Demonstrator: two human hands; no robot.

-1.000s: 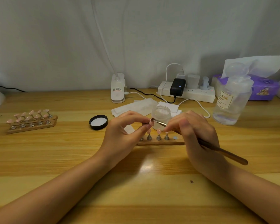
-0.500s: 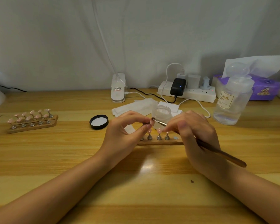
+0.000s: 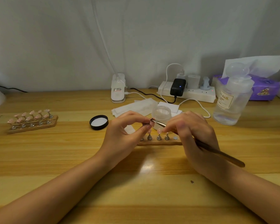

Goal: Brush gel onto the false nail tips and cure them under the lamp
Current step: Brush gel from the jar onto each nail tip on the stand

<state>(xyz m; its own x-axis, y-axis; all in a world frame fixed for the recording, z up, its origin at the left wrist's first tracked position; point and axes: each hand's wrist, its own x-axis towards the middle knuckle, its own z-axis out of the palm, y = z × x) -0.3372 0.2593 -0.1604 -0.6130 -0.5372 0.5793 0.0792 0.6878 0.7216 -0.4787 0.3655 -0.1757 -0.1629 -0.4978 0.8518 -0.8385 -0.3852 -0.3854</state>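
My left hand [image 3: 124,135] pinches a small nail tip on its stand [image 3: 149,123] between thumb and forefinger, lifted above a wooden holder strip [image 3: 160,142]. My right hand [image 3: 194,135] grips a long brown brush [image 3: 220,153]; its bristle end touches the held tip. On the strip stand three more pink tips on metal stands [image 3: 159,135], and one bare magnet spot at its right end. An open gel jar [image 3: 161,114] stands just behind the hands. The clip-on lamp's white base [image 3: 118,88] sits at the back.
A second wooden holder with several pink tips [image 3: 31,122] lies at the left. The jar's black lid [image 3: 99,122] rests on the table [image 3: 55,159]. White wipes [image 3: 136,107], a power strip [image 3: 189,92], a clear pump bottle [image 3: 233,101] and a purple tissue pack [image 3: 263,89] stand behind.
The brush tip has shifted slightly along the held nail tip, and the right hand has edged a little. The left hand stays put.
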